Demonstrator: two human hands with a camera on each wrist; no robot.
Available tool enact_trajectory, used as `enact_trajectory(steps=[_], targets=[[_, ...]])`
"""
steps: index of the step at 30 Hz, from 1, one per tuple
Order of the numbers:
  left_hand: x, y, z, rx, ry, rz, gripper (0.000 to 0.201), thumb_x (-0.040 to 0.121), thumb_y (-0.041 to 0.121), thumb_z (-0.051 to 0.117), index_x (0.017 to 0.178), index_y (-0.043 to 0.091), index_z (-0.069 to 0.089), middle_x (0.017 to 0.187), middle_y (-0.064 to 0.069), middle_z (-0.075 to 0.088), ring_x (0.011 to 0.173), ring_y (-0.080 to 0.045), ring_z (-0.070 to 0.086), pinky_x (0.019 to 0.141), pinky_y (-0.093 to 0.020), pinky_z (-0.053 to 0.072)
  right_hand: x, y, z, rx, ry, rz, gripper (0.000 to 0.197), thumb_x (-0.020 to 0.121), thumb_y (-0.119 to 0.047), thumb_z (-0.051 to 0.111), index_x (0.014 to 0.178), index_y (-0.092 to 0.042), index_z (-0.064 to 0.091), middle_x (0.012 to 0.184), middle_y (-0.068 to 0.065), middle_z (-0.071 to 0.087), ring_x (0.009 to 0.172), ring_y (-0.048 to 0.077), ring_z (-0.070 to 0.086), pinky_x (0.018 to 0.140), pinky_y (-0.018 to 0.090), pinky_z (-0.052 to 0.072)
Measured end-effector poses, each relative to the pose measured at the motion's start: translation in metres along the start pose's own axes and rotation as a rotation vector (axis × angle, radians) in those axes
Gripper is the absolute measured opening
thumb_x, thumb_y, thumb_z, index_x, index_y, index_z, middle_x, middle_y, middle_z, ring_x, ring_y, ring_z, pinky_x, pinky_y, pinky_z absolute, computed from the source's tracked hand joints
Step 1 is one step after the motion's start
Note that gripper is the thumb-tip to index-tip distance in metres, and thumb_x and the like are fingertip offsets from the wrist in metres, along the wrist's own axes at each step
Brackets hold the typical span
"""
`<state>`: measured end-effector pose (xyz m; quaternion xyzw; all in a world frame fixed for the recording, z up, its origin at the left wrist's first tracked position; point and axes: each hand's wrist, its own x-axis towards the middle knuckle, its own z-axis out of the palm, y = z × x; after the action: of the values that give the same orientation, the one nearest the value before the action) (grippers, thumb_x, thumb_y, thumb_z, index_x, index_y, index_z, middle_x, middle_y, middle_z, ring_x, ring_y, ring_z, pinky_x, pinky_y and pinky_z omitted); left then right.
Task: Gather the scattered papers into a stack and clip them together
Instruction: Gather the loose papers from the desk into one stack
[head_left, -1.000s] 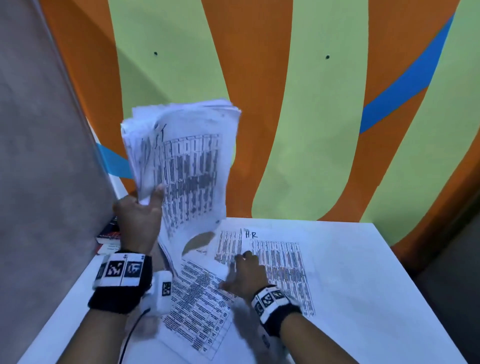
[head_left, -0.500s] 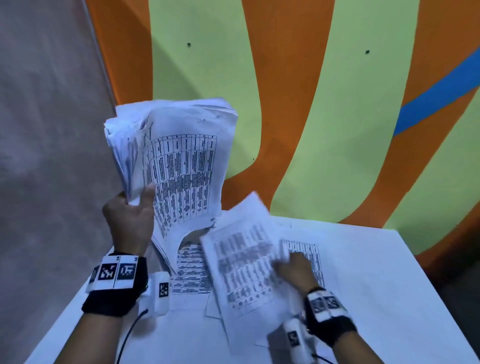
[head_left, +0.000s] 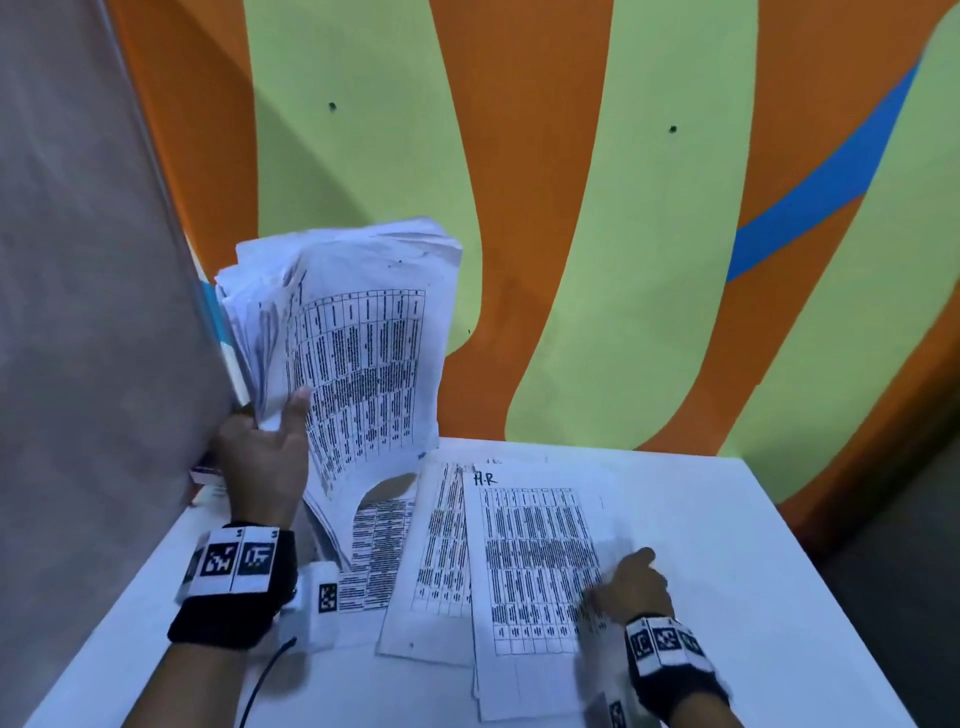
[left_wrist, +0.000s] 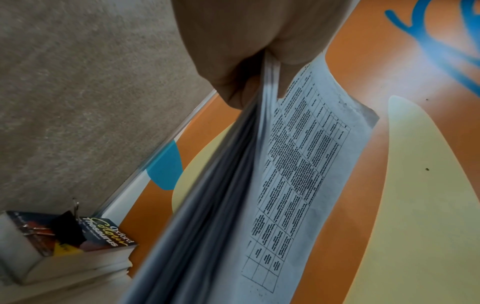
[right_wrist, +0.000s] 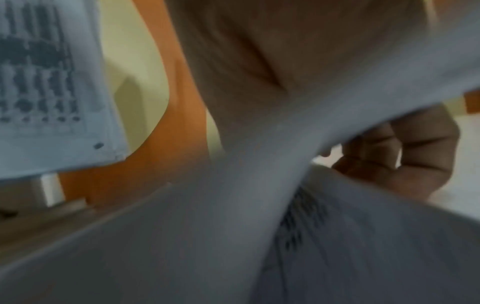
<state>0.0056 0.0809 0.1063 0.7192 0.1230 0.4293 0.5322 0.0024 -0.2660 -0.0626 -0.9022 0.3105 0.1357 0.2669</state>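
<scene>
My left hand (head_left: 265, 457) grips a thick stack of printed papers (head_left: 358, 353) by its lower edge and holds it upright over the table's left side; the left wrist view shows thumb and fingers clamped on the stack (left_wrist: 285, 185). Three loose sheets lie overlapping on the white table (head_left: 753, 571). The top one is marked "H.R" (head_left: 530, 561). My right hand (head_left: 631, 582) is at that sheet's right edge. In the blurred right wrist view the sheet (right_wrist: 259, 164) passes between thumb and curled fingers (right_wrist: 405, 148). A black binder clip (left_wrist: 68, 228) sits on a book.
The book, an Oxford Colour Thesaurus (left_wrist: 109, 234), lies on other books at the table's far left, against a grey partition (head_left: 78, 312). A painted orange and green wall (head_left: 623, 260) stands behind the table. A cable (head_left: 265, 675) runs from my left wrist.
Half a second ago my right hand held a sheet tilted up off the table. That sheet now lies flat, and the hand sits at the H.R sheet's right edge. The left hand still holds the stack up.
</scene>
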Motion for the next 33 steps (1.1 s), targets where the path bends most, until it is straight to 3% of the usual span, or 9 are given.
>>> enact_trajectory(steps=[5,8,15,17,19,22,26,30,33], targets=[[0.001,-0.007,-0.004,0.001,0.014,-0.001,0.035,0.083,0.029,0.070,0.085,-0.005,0.066,0.086,-0.017,0.067,0.081,-0.024,0.062,0.076,-0.039,0.049,-0.008,0.011,-0.018,0.157,0.070,-0.171,0.017,0.079,-0.017,0.067,0.084,-0.007,0.056,0.093,0.016,0.068,0.080,0.028,0.064,0.071,0.032,0.054],[0.006,-0.014,-0.011,0.021,0.019,-0.054,0.031,0.083,0.033,0.069,0.074,0.006,0.058,0.074,-0.009,0.054,0.071,-0.019,0.051,0.069,-0.037,0.044,-0.019,0.017,-0.045,0.381,0.152,-0.302,0.025,0.082,-0.018,0.072,0.065,-0.009,0.055,0.068,0.012,0.065,0.060,0.020,0.058,0.055,0.029,0.044],[0.010,-0.021,-0.028,0.032,0.038,-0.080,0.036,0.084,0.026,0.069,0.091,-0.010,0.067,0.086,-0.008,0.061,0.085,-0.019,0.060,0.081,-0.040,0.048,-0.028,-0.017,-0.042,0.942,-0.084,-0.128,0.024,0.080,-0.012,0.076,0.079,0.009,0.064,0.068,0.012,0.066,0.064,0.019,0.052,0.059,0.029,0.038],[0.011,-0.023,-0.036,0.034,0.049,-0.091,0.030,0.084,0.028,0.069,0.088,-0.001,0.068,0.085,-0.009,0.063,0.083,-0.020,0.061,0.082,-0.039,0.048,-0.024,-0.038,-0.020,0.806,-0.080,-0.113,0.026,0.078,-0.018,0.076,0.073,0.004,0.063,0.062,0.010,0.065,0.056,0.021,0.058,0.054,0.029,0.047],[0.012,-0.027,-0.043,0.048,0.066,-0.087,0.034,0.083,0.028,0.070,0.092,-0.005,0.068,0.090,-0.015,0.068,0.087,-0.023,0.065,0.084,-0.043,0.052,-0.020,-0.059,0.005,0.553,-0.063,-0.093,0.042,0.071,-0.031,0.076,0.090,0.004,0.066,0.089,0.019,0.069,0.086,0.031,0.068,0.074,0.040,0.056],[0.013,-0.028,-0.054,0.081,0.084,-0.073,0.034,0.084,0.024,0.070,0.092,-0.009,0.067,0.094,-0.022,0.070,0.085,-0.022,0.063,0.082,-0.040,0.050,-0.026,-0.088,0.033,0.081,0.023,0.011,0.059,0.069,-0.048,0.072,0.113,-0.012,0.056,0.128,0.017,0.046,0.122,0.035,0.042,0.097,0.044,0.041],[0.014,-0.032,-0.064,0.112,0.097,-0.053,0.035,0.083,0.023,0.070,0.095,-0.009,0.067,0.095,-0.020,0.069,0.086,-0.023,0.063,0.083,-0.038,0.048,-0.040,-0.106,0.057,-0.052,0.160,-0.086,0.064,0.060,-0.031,0.084,0.109,-0.016,0.045,0.116,0.021,0.048,0.107,0.038,0.050,0.089,0.049,0.045],[0.014,-0.034,-0.069,0.095,0.081,-0.072,0.036,0.084,0.024,0.069,0.092,-0.011,0.066,0.089,-0.011,0.064,0.082,-0.022,0.061,0.079,-0.037,0.048,-0.035,-0.097,0.049,0.112,0.046,-0.201,0.060,0.084,-0.013,0.061,0.133,0.001,0.029,0.124,0.028,0.054,0.111,0.041,0.056,0.093,0.046,0.048],[0.019,-0.035,-0.072,0.086,0.097,-0.089,0.034,0.084,0.023,0.069,0.091,-0.011,0.066,0.090,-0.009,0.063,0.085,-0.021,0.061,0.077,-0.035,0.045,-0.031,-0.087,0.021,0.115,0.093,-0.279,0.051,0.085,-0.020,0.064,0.123,0.002,0.038,0.115,0.026,0.060,0.107,0.041,0.060,0.085,0.043,0.048]])
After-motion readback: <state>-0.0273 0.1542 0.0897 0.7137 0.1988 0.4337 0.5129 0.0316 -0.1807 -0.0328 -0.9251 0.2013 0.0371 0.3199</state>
